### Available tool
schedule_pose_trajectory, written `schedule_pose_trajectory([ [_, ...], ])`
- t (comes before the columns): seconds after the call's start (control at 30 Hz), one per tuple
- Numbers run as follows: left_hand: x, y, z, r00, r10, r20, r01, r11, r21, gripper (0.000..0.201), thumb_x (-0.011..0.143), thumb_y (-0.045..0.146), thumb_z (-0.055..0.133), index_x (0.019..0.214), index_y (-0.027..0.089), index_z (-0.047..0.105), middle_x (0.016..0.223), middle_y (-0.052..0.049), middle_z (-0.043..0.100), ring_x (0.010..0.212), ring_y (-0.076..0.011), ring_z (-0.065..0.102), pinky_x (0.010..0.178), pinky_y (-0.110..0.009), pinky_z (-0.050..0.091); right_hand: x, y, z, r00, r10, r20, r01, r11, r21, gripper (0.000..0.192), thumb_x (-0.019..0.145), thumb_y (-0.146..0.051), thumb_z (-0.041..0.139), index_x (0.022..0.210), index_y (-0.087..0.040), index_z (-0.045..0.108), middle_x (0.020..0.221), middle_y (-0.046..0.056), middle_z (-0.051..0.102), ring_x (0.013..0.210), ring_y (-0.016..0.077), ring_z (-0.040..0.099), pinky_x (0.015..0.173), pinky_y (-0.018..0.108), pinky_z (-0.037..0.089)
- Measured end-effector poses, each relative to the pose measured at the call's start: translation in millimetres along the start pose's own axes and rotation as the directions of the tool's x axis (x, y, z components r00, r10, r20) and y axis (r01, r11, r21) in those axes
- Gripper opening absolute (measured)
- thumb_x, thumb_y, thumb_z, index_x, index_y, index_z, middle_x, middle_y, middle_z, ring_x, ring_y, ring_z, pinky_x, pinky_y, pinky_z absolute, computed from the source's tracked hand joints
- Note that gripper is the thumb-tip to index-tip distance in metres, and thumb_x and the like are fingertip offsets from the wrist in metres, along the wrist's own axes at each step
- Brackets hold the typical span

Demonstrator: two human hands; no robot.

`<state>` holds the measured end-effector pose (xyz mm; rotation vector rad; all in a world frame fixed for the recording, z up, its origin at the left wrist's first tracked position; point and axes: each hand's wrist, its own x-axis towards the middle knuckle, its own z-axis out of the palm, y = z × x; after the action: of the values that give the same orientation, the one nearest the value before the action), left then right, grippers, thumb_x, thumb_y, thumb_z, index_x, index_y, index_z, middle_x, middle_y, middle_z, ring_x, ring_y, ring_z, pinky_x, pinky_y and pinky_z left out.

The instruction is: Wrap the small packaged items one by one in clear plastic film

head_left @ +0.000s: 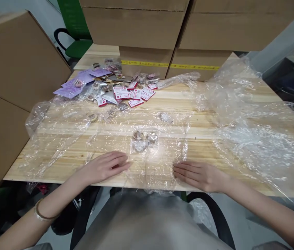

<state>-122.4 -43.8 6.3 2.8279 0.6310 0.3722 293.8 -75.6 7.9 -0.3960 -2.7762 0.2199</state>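
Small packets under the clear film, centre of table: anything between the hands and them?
Yes, the clear plastic film. Left hand and right hand lie flat on it near the table edge. The small packets seem to sit beneath or inside that film, just beyond the fingers. No other object lies between.

left hand (104, 167): flat, palm down | right hand (198, 175): flat, seemingly empty

Head camera – looks forward and down, close over the wooden table (214, 104).
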Motion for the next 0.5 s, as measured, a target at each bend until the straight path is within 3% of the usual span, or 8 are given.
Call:
schedule_pose_trajectory([
  [0.07,-2.4,-1.0,0.8,0.999,-0.027,-0.023,0.026,0.998,-0.051,0.060,0.100,0.011,0.041,0.153,0.039,0.033,0.134,-0.004,0.065,0.127,-0.0197,0.058,0.105,-0.039,0.053,-3.8,2.5,5.7,0.994,0.085,-0.071,-0.081,0.995,0.060,0.037,0.096,-0.011,0.051,0.132,-0.018,0.058,0.118,0.009,0.073,0.119,0.0204,0.064,0.098,0.038,0.059],
  [0.13,-4.9,-2.4,-1.2,0.995,-0.084,-0.049,0.077,0.990,-0.119,0.054,0.100,0.014,0.044,0.149,0.038,0.041,0.136,-0.002,0.064,0.128,-0.0195,0.059,0.106,-0.040,0.052,-9.9,6.4,8.6,0.952,0.262,-0.159,-0.241,0.961,0.137,0.026,0.096,-0.015,0.053,0.119,-0.023,0.062,0.106,0.006,0.076,0.104,0.0199,0.071,0.085,0.037,0.064],
  [0.23,-5.9,-2.8,-6.3,0.976,-0.204,-0.072,0.180,0.951,-0.252,0.046,0.099,0.018,0.047,0.141,0.037,0.053,0.132,-0.002,0.067,0.122,-0.0197,0.063,0.103,-0.040,0.054,-15.4,10.3,7.8,0.797,0.570,-0.200,-0.515,0.814,0.267,0.013,0.095,-0.021,0.053,0.102,-0.027,0.062,0.091,0.003,0.076,0.073,0.0184,0.074,0.058,0.032,0.063],
  [0.3,-4.0,-0.8,-9.1,0.953,-0.292,-0.083,0.253,0.916,-0.311,0.043,0.099,0.019,0.048,0.138,0.036,0.056,0.129,-0.001,0.069,0.119,-0.0196,0.065,0.101,-0.040,0.056,-12.8,10.6,5.7,0.707,0.686,-0.174,-0.609,0.715,0.344,0.008,0.095,-0.024,0.051,0.096,-0.027,0.060,0.083,0.003,0.074,0.059,0.0170,0.069,0.048,0.030,0.057],
  [0.33,-2.5,0.8,-9.9,0.943,-0.322,-0.082,0.281,0.905,-0.319,0.042,0.099,0.020,0.049,0.138,0.036,0.055,0.129,-0.002,0.068,0.118,-0.0198,0.065,0.100,-0.040,0.056,-9.5,10.4,4.8,0.685,0.709,-0.168,-0.620,0.689,0.376,0.006,0.094,-0.026,0.052,0.095,-0.026,0.059,0.081,0.002,0.073,0.058,0.0169,0.068,0.048,0.030,0.056],
  [0.4,0.9,4.7,-9.6,0.942,-0.330,-0.066,0.299,0.910,-0.286,0.045,0.097,0.023,0.052,0.142,0.032,0.050,0.134,-0.006,0.063,0.122,-0.0218,0.062,0.101,-0.041,0.055,-0.5,9.6,4.3,0.698,0.696,-0.168,-0.601,0.697,0.391,0.008,0.092,-0.030,0.058,0.098,-0.025,0.058,0.087,0.004,0.072,0.068,0.0184,0.070,0.056,0.032,0.057],
  [0.5,4.6,9.8,-3.9,0.975,-0.218,-0.049,0.210,0.969,-0.130,0.054,0.094,0.028,0.060,0.145,0.027,0.043,0.144,-0.014,0.051,0.129,-0.0272,0.055,0.099,-0.042,0.054,14.6,9.6,7.8,0.799,0.559,-0.222,-0.510,0.825,0.243,0.032,0.086,-0.040,0.070,0.111,-0.024,0.058,0.100,0.007,0.072,0.089,0.0227,0.070,0.072,0.038,0.057],
])
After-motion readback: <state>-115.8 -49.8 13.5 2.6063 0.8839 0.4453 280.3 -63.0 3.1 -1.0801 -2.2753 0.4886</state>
